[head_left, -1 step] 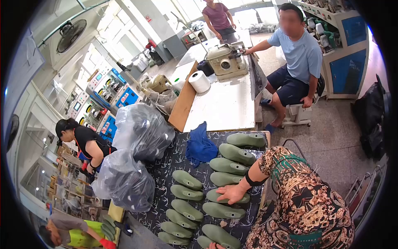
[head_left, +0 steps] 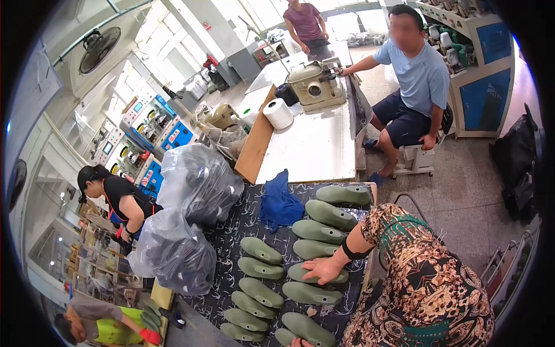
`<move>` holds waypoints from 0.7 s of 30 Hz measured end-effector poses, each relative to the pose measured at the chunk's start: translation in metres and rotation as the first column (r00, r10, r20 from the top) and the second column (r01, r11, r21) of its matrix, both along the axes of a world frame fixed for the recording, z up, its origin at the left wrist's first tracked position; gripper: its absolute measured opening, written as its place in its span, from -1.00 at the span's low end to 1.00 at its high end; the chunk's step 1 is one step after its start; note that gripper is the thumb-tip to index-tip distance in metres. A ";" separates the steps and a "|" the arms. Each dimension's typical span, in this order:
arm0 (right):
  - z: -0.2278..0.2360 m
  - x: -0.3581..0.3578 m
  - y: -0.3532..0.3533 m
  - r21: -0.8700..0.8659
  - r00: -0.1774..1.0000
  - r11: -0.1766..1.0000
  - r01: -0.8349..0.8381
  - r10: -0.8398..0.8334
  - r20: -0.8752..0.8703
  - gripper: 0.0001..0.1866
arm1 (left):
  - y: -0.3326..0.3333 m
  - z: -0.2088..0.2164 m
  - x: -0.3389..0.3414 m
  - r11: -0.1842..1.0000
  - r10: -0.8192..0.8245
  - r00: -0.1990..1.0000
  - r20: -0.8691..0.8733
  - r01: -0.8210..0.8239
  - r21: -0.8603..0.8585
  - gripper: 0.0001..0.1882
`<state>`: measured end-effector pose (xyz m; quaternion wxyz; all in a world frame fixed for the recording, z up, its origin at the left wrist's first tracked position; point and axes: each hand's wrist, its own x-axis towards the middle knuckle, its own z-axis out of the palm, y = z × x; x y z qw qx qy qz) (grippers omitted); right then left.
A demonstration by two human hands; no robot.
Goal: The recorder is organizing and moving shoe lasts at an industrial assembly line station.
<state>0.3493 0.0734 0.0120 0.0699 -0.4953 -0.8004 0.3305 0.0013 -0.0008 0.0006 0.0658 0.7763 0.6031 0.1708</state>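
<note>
Green shoe lasts (head_left: 312,293), each with a small round hole at one end, lie in two columns on a dark patterned cloth (head_left: 225,246). My right hand (head_left: 324,269) rests palm down on a shoe last in the right column, fingers spread; a black band circles that wrist. At the bottom edge of the picture, the fingers of my left hand (head_left: 300,342) are bent against another green shoe last (head_left: 309,328). Most of that hand lies outside the view. A crumpled blue cloth (head_left: 280,202) sits beyond the left column.
Filled clear plastic bags (head_left: 193,185) stand at the table's left. Beyond is a white table (head_left: 312,150) with a beige sewing machine (head_left: 315,87) and a white thread cone (head_left: 278,114). A person in light blue (head_left: 413,72) sits there; others work at left and behind.
</note>
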 end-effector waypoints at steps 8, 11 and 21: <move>0.005 -0.002 0.002 0.032 1.000 0.999 -0.013 0.013 -0.003 -0.31 | 0.002 0.003 0.001 0.998 -0.020 0.999 0.050 0.017 0.061 -0.80; 0.004 -0.002 0.002 0.028 1.000 1.000 -0.014 0.014 -0.005 -0.31 | 0.002 0.003 0.002 0.997 -0.020 0.998 0.055 0.016 0.077 -0.82; -0.007 -0.002 0.003 0.064 1.000 0.998 0.001 0.001 -0.027 -0.32 | 0.002 -0.001 -0.001 0.998 0.000 0.999 0.048 -0.004 0.068 -0.82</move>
